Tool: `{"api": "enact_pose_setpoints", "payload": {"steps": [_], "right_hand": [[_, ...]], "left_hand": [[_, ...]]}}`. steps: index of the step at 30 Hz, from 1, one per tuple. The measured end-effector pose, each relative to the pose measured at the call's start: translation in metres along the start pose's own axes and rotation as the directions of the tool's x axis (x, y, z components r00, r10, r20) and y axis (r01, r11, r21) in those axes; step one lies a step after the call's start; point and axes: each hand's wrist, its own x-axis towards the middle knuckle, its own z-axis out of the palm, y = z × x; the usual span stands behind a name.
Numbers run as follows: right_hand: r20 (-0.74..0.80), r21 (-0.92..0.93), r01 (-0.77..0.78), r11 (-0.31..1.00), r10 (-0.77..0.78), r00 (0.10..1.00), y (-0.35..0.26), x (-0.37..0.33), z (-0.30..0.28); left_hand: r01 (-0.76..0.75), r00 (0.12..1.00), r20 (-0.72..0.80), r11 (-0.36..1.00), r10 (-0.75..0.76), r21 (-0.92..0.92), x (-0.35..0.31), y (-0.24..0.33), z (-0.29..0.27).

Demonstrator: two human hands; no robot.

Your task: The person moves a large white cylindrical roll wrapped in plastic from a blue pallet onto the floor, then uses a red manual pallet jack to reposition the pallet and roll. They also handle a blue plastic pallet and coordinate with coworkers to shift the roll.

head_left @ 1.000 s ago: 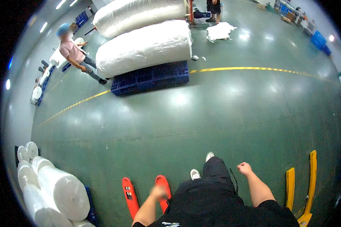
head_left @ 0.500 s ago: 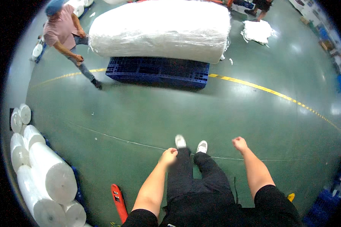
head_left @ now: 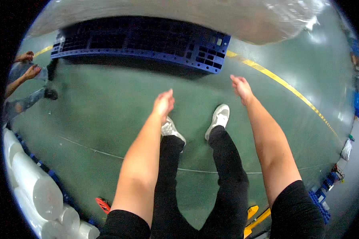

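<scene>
In front of me a big white roll (head_left: 255, 22) wrapped in clear film rests on a dark blue plastic pallet (head_left: 137, 40). My left hand (head_left: 163, 104) is held out over the floor, short of the pallet's front edge, with its fingers loosely stretched and nothing in them. Farther right, my right hand (head_left: 241, 88) reaches toward the pallet's near right corner. Its fingers are partly extended and empty, and it appears apart from the pallet. The top of the roll runs out of the picture.
At the left edge stands another person (head_left: 26, 85), cut off by the rim. White rolls (head_left: 48, 199) are piled at lower left, near a red object (head_left: 103, 205). Yellow metal parts (head_left: 257, 221) lie behind my legs. A yellow floor stripe (head_left: 275, 79) curves off right.
I have come closer to the pallet and roll, which now fill the top of the view. Both my hands have moved forward and their fingers have loosened. The other person is now lower at the left rim.
</scene>
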Motion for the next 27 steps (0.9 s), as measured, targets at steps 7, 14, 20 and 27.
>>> {"api": "enact_pose_setpoints", "payload": {"steps": [7,14,20,27], "right_hand": [[0.134,0.363,0.044,0.931,-0.099,0.986,-0.011,0.148,0.048],[0.225,0.7,-0.047,0.713,-0.157,0.961,-0.019,0.208,0.048],[0.214,0.608,0.062,0.791,-0.238,0.947,-0.039,0.193,0.073],[0.136,0.526,0.074,0.847,-0.17,0.976,-0.042,0.191,0.062]], "left_hand": [[-0.174,0.983,-0.045,0.836,0.177,-0.52,0.16,0.053,0.047],[-0.217,0.973,-0.092,0.708,0.211,-0.672,0.168,0.073,0.072],[-0.309,0.938,-0.14,0.577,0.318,-0.757,0.178,0.07,0.063],[-0.342,0.893,-0.062,0.583,0.445,-0.737,0.172,0.072,0.063]]}}
